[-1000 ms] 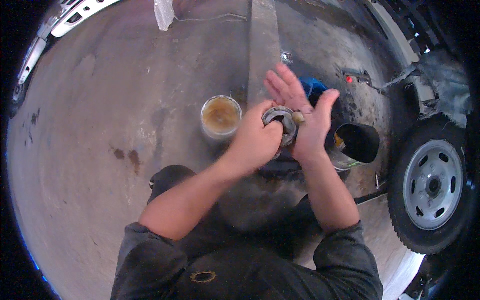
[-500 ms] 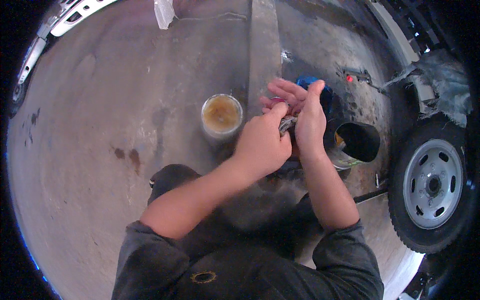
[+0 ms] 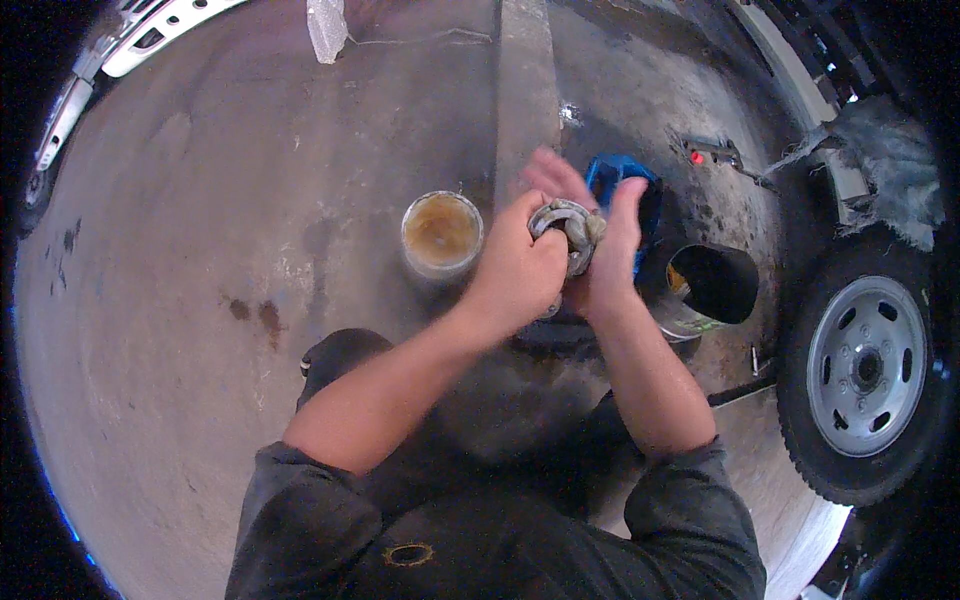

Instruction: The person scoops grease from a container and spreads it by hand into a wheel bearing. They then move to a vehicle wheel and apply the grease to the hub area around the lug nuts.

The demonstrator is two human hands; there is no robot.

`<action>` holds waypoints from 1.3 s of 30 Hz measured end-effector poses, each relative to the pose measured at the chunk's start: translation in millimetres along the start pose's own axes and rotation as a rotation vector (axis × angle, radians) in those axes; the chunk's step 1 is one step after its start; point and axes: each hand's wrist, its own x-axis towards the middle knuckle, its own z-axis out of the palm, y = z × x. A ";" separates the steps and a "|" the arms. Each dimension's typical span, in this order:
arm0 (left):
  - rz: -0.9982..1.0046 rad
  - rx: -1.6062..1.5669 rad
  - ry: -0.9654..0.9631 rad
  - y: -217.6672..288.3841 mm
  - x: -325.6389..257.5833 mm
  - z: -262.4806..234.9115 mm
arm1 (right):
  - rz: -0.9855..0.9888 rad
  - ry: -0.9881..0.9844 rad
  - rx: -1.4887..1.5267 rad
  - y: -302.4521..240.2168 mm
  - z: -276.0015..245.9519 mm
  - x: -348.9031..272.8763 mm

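My left hand (image 3: 512, 275) is closed around a greasy metal ring, which looks like a wheel bearing (image 3: 563, 211), with a finger hooked into its hole. Pale grease clings to the ring's right side. My right hand (image 3: 612, 255) is held against that side, palm inward, thumb and fingers stretched out; its fingertips are smeared by motion. Left of my hands stands a round clear tub (image 3: 409, 250) with yellowish-brown contents. Beyond my right hand lies a blue tray-like thing (image 3: 612, 165), partly hidden by the hand.
To the right, an open dark-mouthed can (image 3: 690, 322) leans near my right forearm. A wheel with a tyre (image 3: 865, 365) stands at the far right, torn grey cloth (image 3: 880, 165) above it. A raised concrete strip (image 3: 526, 90) crosses the floor ahead. A small red-tipped tool (image 3: 700, 158) lies at the back right.
The bearing has turned upward, so its ring and hole now show. My right hand has drawn slightly back and left, uncovering more of the blue thing.
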 end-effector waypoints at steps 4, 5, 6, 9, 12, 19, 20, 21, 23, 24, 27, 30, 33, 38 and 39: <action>-0.144 -0.089 -0.104 17.9 -2.2 -5.1 | 0.176 0.032 -0.055 -0.8 -11.3 -8.0; -0.204 -0.100 -0.152 24.3 -2.8 -6.2 | 0.045 0.157 -0.118 -3.7 -15.9 -4.2; -0.237 -0.083 -0.169 28.8 -4.1 -9.1 | -0.193 0.085 -0.325 -7.7 -27.0 -0.3; -0.324 -0.037 -0.239 34.5 -5.9 -15.0 | -0.603 -0.133 -0.844 -31.3 -33.1 -13.0; -0.403 0.047 -0.346 29.4 -0.2 -22.0 | -0.645 -0.266 -1.181 -41.3 -22.3 -26.0; -0.440 0.249 -0.591 43.0 1.2 -33.3 | -0.599 -0.402 -1.390 -55.5 -12.2 -39.2; -0.426 0.244 -0.627 38.0 2.9 -34.2 | -0.596 -0.415 -1.427 -56.9 -11.7 -40.2; -0.396 0.253 -0.635 34.7 3.9 -34.3 | -0.634 -0.450 -1.544 -56.9 -13.7 -40.3; -0.337 0.272 -0.652 31.8 5.0 -33.6 | -0.710 -0.520 -1.776 -56.3 -18.3 -40.6; -0.300 0.260 -0.633 30.5 4.9 -33.1 | -0.709 -0.505 -1.788 -54.7 -18.4 -42.2; -0.220 0.228 -0.522 19.7 4.7 -31.2 | -0.689 -0.444 -1.786 -48.3 -14.3 -46.8; -0.189 0.258 -0.330 -2.4 8.7 -25.5 | -0.627 -0.354 -1.698 -43.2 -12.7 -46.6; -0.112 0.330 -0.199 -10.6 10.4 -18.8 | -0.590 -0.250 -1.597 -30.6 -20.5 -43.5; -0.059 0.299 -0.016 -19.0 11.6 -14.1 | -0.600 -0.135 -1.445 -21.0 -14.1 -47.9; -0.162 0.182 -0.033 -11.9 9.7 -13.2 | -0.594 -0.137 -1.422 -25.8 -11.4 -50.6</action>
